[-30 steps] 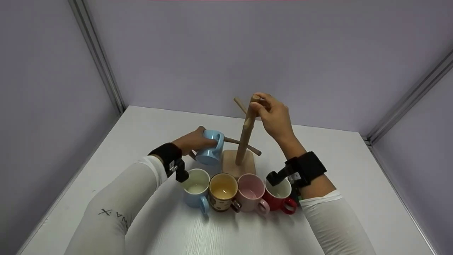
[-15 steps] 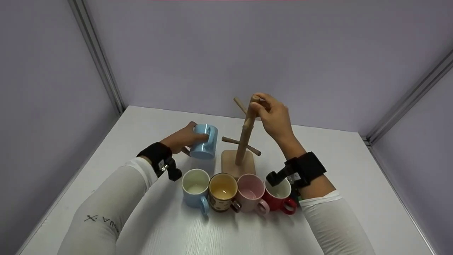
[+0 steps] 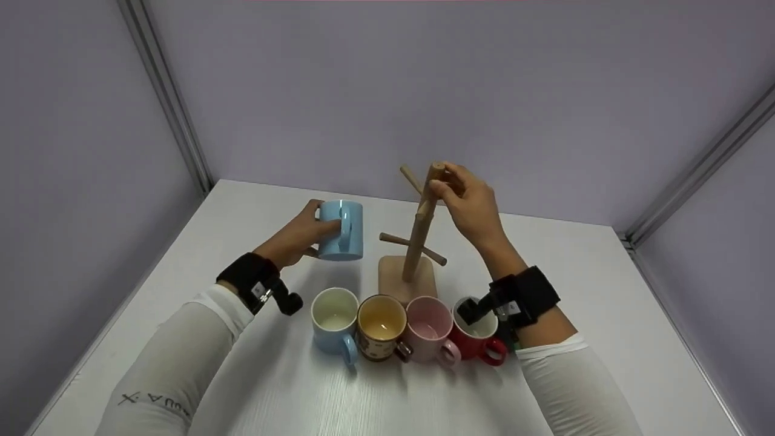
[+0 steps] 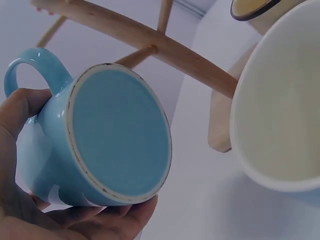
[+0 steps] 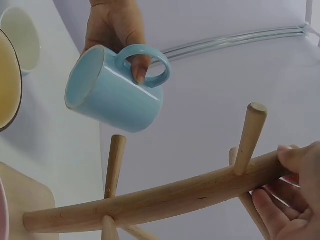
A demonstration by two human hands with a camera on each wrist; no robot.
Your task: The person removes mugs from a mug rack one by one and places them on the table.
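White table (image 3: 605, 290), left hand (image 3: 295, 238) around blue mug (image 3: 340, 230).

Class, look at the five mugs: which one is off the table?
The light blue mug gripped by the left hand, in the air beside the wooden rack. The other four stand in a row.

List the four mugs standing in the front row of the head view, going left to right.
Light blue mug with white inside → brown-rimmed mug with yellow inside → pink mug → red mug, partly hidden behind the right wrist strap.
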